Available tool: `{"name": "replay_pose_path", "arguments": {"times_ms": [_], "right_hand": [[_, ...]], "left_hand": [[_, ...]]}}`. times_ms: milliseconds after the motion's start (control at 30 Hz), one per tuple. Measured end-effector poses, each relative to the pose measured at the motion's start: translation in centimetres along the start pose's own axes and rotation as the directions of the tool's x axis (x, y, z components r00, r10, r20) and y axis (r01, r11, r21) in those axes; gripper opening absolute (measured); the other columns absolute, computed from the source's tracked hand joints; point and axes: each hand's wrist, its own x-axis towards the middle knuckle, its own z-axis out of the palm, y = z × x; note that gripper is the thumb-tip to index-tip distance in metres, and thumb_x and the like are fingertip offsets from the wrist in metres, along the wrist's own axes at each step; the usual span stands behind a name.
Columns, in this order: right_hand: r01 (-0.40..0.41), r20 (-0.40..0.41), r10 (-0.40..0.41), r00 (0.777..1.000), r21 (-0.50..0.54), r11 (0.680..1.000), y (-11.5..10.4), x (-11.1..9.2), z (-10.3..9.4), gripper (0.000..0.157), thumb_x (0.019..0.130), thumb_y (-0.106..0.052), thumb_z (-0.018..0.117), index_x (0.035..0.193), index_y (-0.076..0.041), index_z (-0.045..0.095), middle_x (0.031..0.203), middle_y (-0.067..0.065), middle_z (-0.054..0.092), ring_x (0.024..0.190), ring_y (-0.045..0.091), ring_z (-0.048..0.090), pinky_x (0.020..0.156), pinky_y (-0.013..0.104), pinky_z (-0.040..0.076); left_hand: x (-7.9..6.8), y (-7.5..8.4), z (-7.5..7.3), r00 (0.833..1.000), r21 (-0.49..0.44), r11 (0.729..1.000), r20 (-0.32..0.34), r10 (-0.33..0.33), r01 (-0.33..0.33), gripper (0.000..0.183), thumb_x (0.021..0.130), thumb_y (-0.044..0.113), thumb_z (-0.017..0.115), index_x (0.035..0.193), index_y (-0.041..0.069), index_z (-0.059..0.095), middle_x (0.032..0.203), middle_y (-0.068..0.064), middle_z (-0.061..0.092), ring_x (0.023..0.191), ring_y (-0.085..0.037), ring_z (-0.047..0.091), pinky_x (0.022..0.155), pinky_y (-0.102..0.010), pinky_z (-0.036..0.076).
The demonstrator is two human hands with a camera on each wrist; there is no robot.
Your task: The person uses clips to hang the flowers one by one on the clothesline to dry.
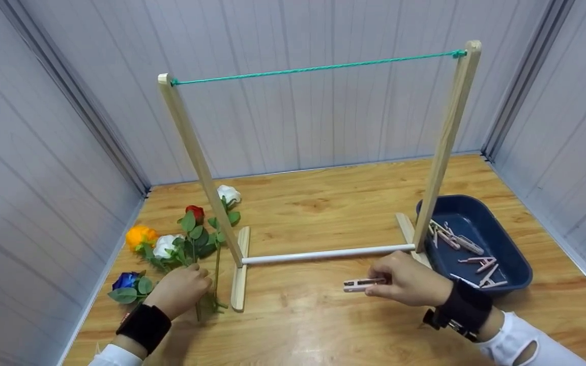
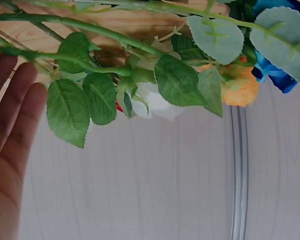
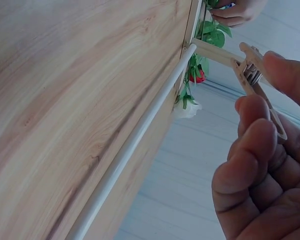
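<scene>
my right hand point(image 1: 407, 280) pinched a pink clothespin point(image 1: 356, 285) near the white rod point(image 1: 328, 253), my left hand point(image 1: 181, 290) was at rose stems point(image 1: 217, 274), whether gripping any i couldn't tell

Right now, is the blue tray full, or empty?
Neither: several clips lie in the blue tray, and much of its bottom shows around them.

No legible text, labels, numbers or signs.
</scene>
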Motion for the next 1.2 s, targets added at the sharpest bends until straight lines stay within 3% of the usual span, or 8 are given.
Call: {"name": "replay_pose_path", "arguments": {"times_ms": [200,500,667,800,933,1100,1200], "right_hand": [[0.021,-0.014,-0.021,1.000,0.003,1.000,-0.2,-0.1,0.0,0.017,0.093,-0.019,0.086,0.083,-0.012,0.075,0.068,-0.009,0.059,0.064,-0.009,0.043,0.055,0.015,0.039],[0.033,-0.030,-0.032,0.999,0.030,0.999,-0.1,-0.2,0.0,0.015,0.096,-0.016,0.084,0.084,-0.012,0.075,0.070,-0.008,0.062,0.066,-0.009,0.046,0.057,0.016,0.042],[0.030,-0.033,-0.029,0.999,0.033,0.999,-0.1,-0.2,-0.1,0.015,0.096,-0.016,0.083,0.085,-0.011,0.074,0.072,-0.008,0.062,0.066,-0.008,0.047,0.057,0.017,0.043],[0.030,-0.032,-0.029,0.999,0.036,0.999,-0.1,-0.2,-0.2,0.015,0.096,-0.016,0.084,0.086,-0.010,0.075,0.072,-0.007,0.063,0.067,-0.008,0.047,0.058,0.018,0.043],[0.029,-0.026,-0.027,0.999,0.043,0.999,-0.1,-0.2,-0.2,0.014,0.096,-0.016,0.084,0.086,-0.010,0.075,0.072,-0.007,0.063,0.067,-0.008,0.047,0.057,0.017,0.043],[0.042,-0.034,-0.041,0.999,0.040,0.998,-0.1,-0.2,-0.2,0.015,0.096,-0.017,0.084,0.085,-0.011,0.075,0.071,-0.007,0.062,0.067,-0.008,0.046,0.057,0.016,0.042],[0.044,-0.035,-0.043,0.998,0.042,0.998,-0.1,-0.3,-0.2,0.015,0.096,-0.017,0.084,0.085,-0.011,0.075,0.071,-0.007,0.062,0.066,-0.009,0.046,0.057,0.016,0.042]], "left_hand": [[0.2,-0.3,-0.1,0.996,0.061,0.997,-0.080,0.041,-0.036,0.024,0.083,-0.002,0.089,0.099,0.007,0.074,0.088,-0.007,0.069,0.080,-0.022,0.063,0.070,-0.030,0.059],[0.6,-0.4,-1.3,0.969,-0.038,0.998,-0.239,-0.059,0.052,0.040,0.081,-0.005,0.091,0.115,-0.002,0.072,0.107,-0.015,0.076,0.101,-0.028,0.076,0.085,-0.036,0.066],[1.1,-0.5,-2.0,0.934,-0.051,0.994,-0.342,-0.105,0.093,0.042,0.080,-0.011,0.088,0.117,-0.006,0.068,0.106,-0.018,0.074,0.096,-0.030,0.076,0.080,-0.037,0.066],[1.5,-0.5,-2.8,0.888,-0.143,0.980,-0.421,-0.185,0.136,0.038,0.083,-0.018,0.078,0.116,-0.007,0.065,0.099,-0.015,0.068,0.084,-0.024,0.070,0.069,-0.034,0.064],[2.1,-0.3,-3.7,0.826,-0.337,0.924,-0.460,-0.327,0.179,0.029,0.089,-0.017,0.074,0.112,-0.005,0.061,0.090,-0.012,0.063,0.074,-0.020,0.063,0.064,-0.031,0.060],[3.1,0.1,-4.9,0.737,-0.586,0.792,-0.456,-0.499,0.173,0.015,0.101,-0.016,0.062,0.109,-0.003,0.062,0.094,-0.012,0.070,0.079,-0.022,0.069,0.069,-0.029,0.060],[3.7,0.4,-5.5,0.702,-0.710,0.696,-0.441,-0.559,0.108,0.016,0.105,-0.016,0.053,0.111,-0.005,0.063,0.105,-0.016,0.073,0.083,-0.023,0.071,0.075,-0.021,0.057]]}}
